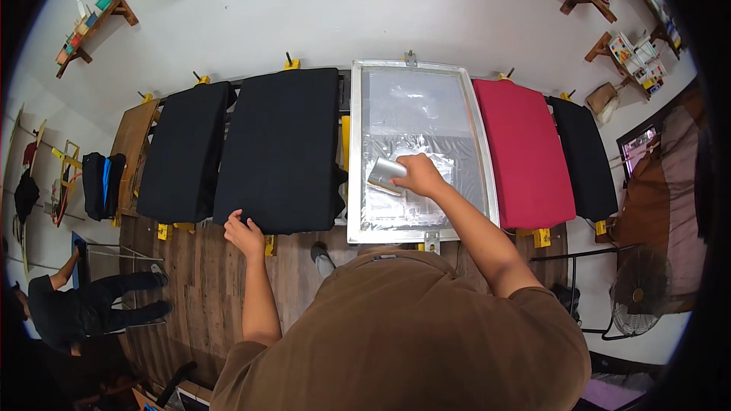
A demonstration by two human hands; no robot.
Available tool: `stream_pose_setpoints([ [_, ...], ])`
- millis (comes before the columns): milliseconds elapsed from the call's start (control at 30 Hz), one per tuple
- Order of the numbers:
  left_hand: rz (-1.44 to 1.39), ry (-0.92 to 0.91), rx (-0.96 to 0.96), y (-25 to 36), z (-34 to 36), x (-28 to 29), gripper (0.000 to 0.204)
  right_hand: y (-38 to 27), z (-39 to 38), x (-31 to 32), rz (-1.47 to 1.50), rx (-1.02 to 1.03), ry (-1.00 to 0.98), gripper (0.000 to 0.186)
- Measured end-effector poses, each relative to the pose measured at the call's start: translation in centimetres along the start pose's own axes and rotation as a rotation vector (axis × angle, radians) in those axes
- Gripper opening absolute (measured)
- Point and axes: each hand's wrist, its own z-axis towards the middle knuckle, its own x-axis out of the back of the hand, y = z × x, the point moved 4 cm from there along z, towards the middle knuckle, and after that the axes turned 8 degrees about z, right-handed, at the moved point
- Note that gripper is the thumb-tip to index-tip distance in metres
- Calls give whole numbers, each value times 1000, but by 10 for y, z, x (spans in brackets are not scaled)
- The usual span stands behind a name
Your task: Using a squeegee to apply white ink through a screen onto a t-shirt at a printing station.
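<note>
Brown shirt fabric (403,327) is seen nearest, behind the fingers. Black cloth (278,152) is overlapped at its near edge by the left fingers (233,221), loosely spread; a silvery squeegee (388,171) is gripped by the right fingers (412,160), over a metal-framed screen (355,152); red cloth (525,160) is laid to their right.

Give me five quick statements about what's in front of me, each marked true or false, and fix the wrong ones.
1. The right hand holds a grey tool over the framed screen. True.
2. The left hand is holding a brush. False: it holds no tool and is at the near edge of a large black board.
3. A red board lies to the right of the framed screen. True.
4. The fan stands at the far left. False: it is at the lower right.
5. Another person is at the lower left. True.
</note>
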Motion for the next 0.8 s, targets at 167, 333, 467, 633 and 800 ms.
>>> stream_pose_setpoints([
  [167,-19,-47,-7,-2,-1,-1,44,9,15,-4,-78,45,-50,34],
  [333,29,-124,3,-3,-3,-5,47,17,21,-7,-15,-31,-128,35],
  [467,83,-176,40,-4,-5,-11,49,18,25,-8,-35,1,-126,36],
  [633,96,-212,81,-6,-7,-11,49,9,27,-8,-66,20,-147,36],
  [800,65,-271,81,-2,-8,-10,50,10,27,-8,-79,23,-145,35],
])
